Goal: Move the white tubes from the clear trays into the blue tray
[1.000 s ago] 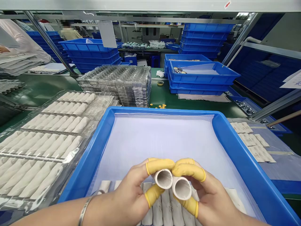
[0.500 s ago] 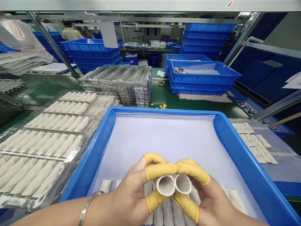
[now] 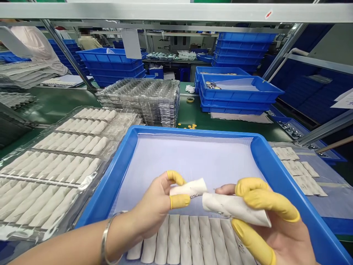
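Note:
Yellow finger cots cover several fingertips of both hands. My left hand [image 3: 162,198] pinches a white paper-like tube [image 3: 194,187] that carries dark printed marks. Between the fingers and thumb of my right hand [image 3: 264,213] is a second white tube [image 3: 234,208], tilted down to the right. The two tubes are close together, end near end, above the blue tray [image 3: 132,147]. A row of similar tubes [image 3: 193,239] lies side by side on the tray's white liner [image 3: 190,154], at the near edge below my hands.
On the left, clear plastic trays [image 3: 93,176] hold rows of white tubes. A stack of clear trays [image 3: 146,99] stands behind the blue tray. Blue bins [image 3: 237,92] sit at the back right. Wrapped bundles [image 3: 298,169] lie at right. A metal bar [image 3: 176,11] crosses overhead; a person [image 3: 30,48] is at far left.
The two tubes, held side by side with their open ends toward me, have been drawn apart and turned sideways. My right hand has moved right; more of the tube row shows.

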The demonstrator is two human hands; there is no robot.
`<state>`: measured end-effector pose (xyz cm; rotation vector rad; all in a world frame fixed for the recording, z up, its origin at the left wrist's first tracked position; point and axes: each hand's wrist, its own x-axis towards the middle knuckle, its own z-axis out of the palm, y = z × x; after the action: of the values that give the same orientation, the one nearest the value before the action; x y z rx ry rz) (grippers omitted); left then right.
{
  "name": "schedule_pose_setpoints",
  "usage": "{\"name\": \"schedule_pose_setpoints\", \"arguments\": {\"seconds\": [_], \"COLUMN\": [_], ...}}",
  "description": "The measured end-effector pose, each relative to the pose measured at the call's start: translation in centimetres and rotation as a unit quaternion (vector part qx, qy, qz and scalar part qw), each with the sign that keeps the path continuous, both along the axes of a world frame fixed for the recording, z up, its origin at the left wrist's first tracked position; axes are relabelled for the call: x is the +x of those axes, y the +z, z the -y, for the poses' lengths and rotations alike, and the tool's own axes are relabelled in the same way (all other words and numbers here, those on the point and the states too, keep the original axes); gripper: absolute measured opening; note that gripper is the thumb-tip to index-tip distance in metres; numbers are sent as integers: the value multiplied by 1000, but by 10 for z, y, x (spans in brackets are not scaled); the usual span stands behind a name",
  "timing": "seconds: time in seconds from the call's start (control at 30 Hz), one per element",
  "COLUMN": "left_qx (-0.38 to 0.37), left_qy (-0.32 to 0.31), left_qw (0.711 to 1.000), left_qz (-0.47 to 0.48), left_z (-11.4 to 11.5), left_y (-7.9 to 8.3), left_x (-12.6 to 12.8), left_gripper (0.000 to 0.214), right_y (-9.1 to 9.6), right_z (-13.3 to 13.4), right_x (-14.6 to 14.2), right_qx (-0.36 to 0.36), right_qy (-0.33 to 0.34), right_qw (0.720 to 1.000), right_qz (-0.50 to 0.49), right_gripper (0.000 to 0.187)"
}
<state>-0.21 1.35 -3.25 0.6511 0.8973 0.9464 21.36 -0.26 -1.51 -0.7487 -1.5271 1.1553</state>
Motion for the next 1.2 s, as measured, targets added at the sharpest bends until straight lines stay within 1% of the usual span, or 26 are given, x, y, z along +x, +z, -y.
{"name": "schedule_pose_setpoints", "arguments": {"seconds": [0.07, 0.17, 0.23, 0.3, 0.37, 0.43, 0.5, 0.6, 0.77, 0.9, 1.03, 1.2], "left_qx": [-15, -27, -20, -12, -2, 24, 61, 94, 85, 97, 91, 70], "left_qy": [-14, -20, -26, -31, -30, -27, -28, -37, -61, -67, -78, -81], "left_qw": [1000, 997, 995, 995, 997, 998, 997, 995, 993, 990, 986, 989], "left_qz": [19, 66, 91, 93, 74, 50, 30, 27, 53, 78, 116, 102], "left_z": [2, 7, 10, 11, 13, 14, 15, 18, 21, 21, 21, 22], "left_y": [0, 1, 3, 4, 3, 1, -1, -3, -1, 0, 2, 4], "left_x": [4, 8, 7, 6, 5, 3, 2, -1, -3, -3, -1, -2], "left_gripper": [34, 36, 36, 42, 56, 65, 68, 66, 62, 59, 52, 54], "right_y": [0, -4, -7, -10, -12, -14, -15, -14, -9, -6, -6, -4], "right_z": [-1, -4, -7, -8, -7, -5, -2, 0, 1, 0, 1, 0], "right_x": [-3, -8, -10, -11, -11, -10, -8, -5, -4, -8, -10, -8], "right_qx": [7, 4, -16, -55, -94, -126, -159, -219, -303, -319, -338, -347], "right_qy": [-21, -48, -51, -38, -18, 14, 51, 86, 109, 128, 147, 165], "right_qw": [1000, 998, 997, 994, 990, 986, 982, 971, 947, 937, 926, 919], "right_qz": [6, 27, 52, 81, 106, 108, 87, 50, -10, -58, -79, -87], "right_gripper": [19, 26, 27, 26, 26, 34, 47, 56, 60, 58, 55, 54]}}
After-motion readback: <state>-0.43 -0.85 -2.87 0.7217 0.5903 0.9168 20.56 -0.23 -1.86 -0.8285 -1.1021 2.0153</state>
